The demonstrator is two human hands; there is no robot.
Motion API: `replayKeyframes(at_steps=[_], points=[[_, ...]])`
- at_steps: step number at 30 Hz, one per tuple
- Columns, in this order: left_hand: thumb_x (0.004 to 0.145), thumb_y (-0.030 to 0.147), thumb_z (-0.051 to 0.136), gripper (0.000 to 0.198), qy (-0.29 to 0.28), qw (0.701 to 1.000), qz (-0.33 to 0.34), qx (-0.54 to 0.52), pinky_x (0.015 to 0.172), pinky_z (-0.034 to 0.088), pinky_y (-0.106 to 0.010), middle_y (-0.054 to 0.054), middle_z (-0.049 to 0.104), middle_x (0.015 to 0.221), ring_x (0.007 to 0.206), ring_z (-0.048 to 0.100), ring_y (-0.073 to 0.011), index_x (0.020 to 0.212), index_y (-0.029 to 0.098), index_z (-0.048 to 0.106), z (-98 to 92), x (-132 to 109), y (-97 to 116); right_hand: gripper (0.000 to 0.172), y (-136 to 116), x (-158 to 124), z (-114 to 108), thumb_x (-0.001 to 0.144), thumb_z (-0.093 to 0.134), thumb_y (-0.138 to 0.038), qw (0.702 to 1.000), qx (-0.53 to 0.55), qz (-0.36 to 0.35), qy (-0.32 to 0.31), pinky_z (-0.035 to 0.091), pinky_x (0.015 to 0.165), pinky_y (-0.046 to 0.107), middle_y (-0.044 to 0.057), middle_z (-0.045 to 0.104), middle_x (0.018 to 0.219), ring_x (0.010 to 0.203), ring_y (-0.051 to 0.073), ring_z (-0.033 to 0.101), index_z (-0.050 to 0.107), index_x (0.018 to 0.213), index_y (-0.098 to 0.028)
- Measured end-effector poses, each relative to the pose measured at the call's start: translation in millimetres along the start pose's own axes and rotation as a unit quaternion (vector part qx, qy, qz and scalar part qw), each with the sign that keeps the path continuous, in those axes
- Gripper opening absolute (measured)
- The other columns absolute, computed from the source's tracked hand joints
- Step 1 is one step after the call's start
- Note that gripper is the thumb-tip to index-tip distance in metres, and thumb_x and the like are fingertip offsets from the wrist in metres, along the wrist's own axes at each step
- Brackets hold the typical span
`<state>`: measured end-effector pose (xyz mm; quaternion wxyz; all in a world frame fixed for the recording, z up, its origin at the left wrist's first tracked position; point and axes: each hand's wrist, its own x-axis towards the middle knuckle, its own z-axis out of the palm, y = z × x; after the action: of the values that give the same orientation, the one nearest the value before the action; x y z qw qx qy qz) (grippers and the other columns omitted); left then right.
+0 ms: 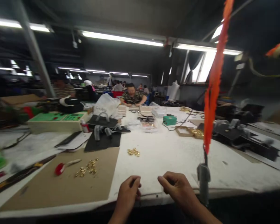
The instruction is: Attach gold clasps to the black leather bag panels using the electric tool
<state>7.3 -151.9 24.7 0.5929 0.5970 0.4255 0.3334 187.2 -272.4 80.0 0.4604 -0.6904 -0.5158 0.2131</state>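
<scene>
Both of my hands are held over the front edge of the white table (pixel 168 155), a short gap apart. My left hand (pixel 128 192) has its fingers curled and its thumb against the index finger; anything between them is hidden. Thumb and forefinger are also pinched together on my right hand (pixel 177 188), and whatever it may hold is too small to make out. Just beyond my left hand lies a small pile of gold-coloured metal pieces (pixel 133 151). More gold metal pieces (pixel 91 167) lie on a brown board (pixel 67 189) to the left, beside a red-headed tool (pixel 60 169).
An orange cord (pixel 212 93) hangs at the right with a grey tool (pixel 203 180) at its lower end. Black panels with grey handles (pixel 105 140) lie left; similar ones (pixel 245 140) lie right. A green box (pixel 170 119) stands further back. A person (pixel 133 96) sits opposite.
</scene>
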Motion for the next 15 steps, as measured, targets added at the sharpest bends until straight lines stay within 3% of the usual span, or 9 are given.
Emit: replayKeyframes(at_steps=[5, 9, 12, 15], points=[[0.089, 0.052, 0.058, 0.039, 0.008, 1.0, 0.01, -0.011, 0.05, 0.046, -0.024, -0.003, 0.067, 0.077, 0.057, 0.061, -0.0154, 0.093, 0.015, 0.071, -5.8, 1, -24, 0.046, -22, 53, 55, 0.094, 0.061, -0.052, 0.993, 0.015, -0.034, -0.112, 0.037, 0.056, 0.027, 0.0, 0.061, 0.057, 0.056, 0.015, 0.052, 0.064, 0.062, -0.019], [0.092, 0.05, 0.055, 0.037, 0.021, 0.999, 0.022, 0.025, 0.056, 0.045, -0.027, -0.002, 0.064, 0.067, 0.056, 0.059, -0.0166, 0.081, 0.017, 0.067, -4.0, -1, -42, 0.026, -37, 97, 115, 0.092, 0.066, -0.039, 0.979, 0.003, -0.086, -0.185, 0.045, 0.064, 0.027, 0.001, 0.073, 0.073, 0.069, 0.018, 0.066, 0.076, 0.077, -0.021], [0.093, 0.044, 0.055, 0.033, 0.04, 0.998, 0.003, 0.048, 0.065, 0.05, -0.029, -0.004, 0.069, 0.074, 0.068, 0.065, -0.0209, 0.087, 0.017, 0.074, -2.2, 2, -46, 0.016, -39, 133, 155, 0.089, 0.068, -0.032, 0.97, -0.036, -0.126, -0.207, 0.05, 0.074, 0.029, 0.001, 0.08, 0.085, 0.079, 0.02, 0.071, 0.081, 0.084, -0.025], [0.09, 0.033, 0.058, 0.026, 0.048, 0.997, -0.004, 0.063, 0.074, 0.052, -0.029, -0.006, 0.075, 0.082, 0.078, 0.068, -0.0218, 0.092, 0.018, 0.079, -0.9, 6, -55, 0.012, -32, 177, 185, 0.087, 0.071, -0.03, 0.97, -0.046, -0.121, -0.208, 0.053, 0.08, 0.033, 0.002, 0.081, 0.09, 0.082, 0.022, 0.073, 0.082, 0.087, -0.025]])
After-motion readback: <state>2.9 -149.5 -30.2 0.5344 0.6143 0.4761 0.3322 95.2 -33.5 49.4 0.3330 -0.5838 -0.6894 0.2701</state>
